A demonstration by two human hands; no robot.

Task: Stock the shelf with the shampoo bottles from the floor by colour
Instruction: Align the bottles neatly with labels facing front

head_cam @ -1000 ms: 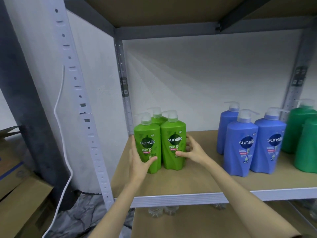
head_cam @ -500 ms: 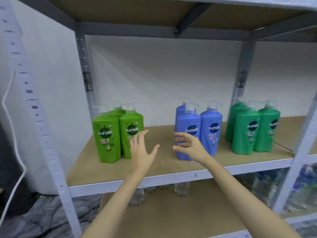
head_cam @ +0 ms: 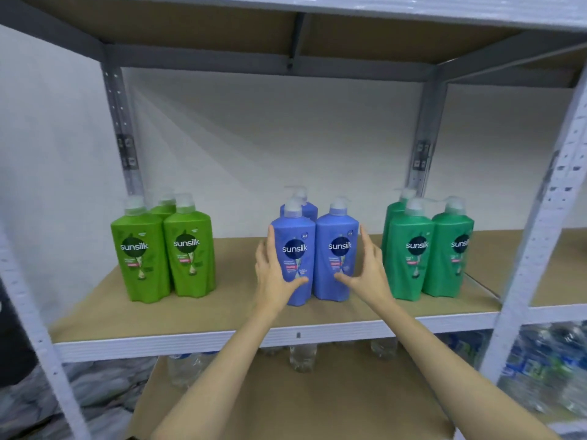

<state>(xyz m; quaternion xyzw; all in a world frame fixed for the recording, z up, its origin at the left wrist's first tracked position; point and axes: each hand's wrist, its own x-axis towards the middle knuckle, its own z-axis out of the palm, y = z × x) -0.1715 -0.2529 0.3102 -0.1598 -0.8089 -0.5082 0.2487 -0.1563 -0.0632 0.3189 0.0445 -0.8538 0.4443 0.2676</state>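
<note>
We see three bottle groups on the shelf (head_cam: 95, 325) | left group (head_cam: 162, 252) | middle group (head_cam: 314, 252) between our hands | right group (head_cam: 428, 252)

Left hand (head_cam: 275, 274) and right hand (head_cam: 365, 274) flank the blue bottles (head_cam: 314, 258), fingers straight. Light-green bottles (head_cam: 162, 252) stand left, dark-green bottles (head_cam: 428, 252) right, on shelf (head_cam: 222, 315).
</note>
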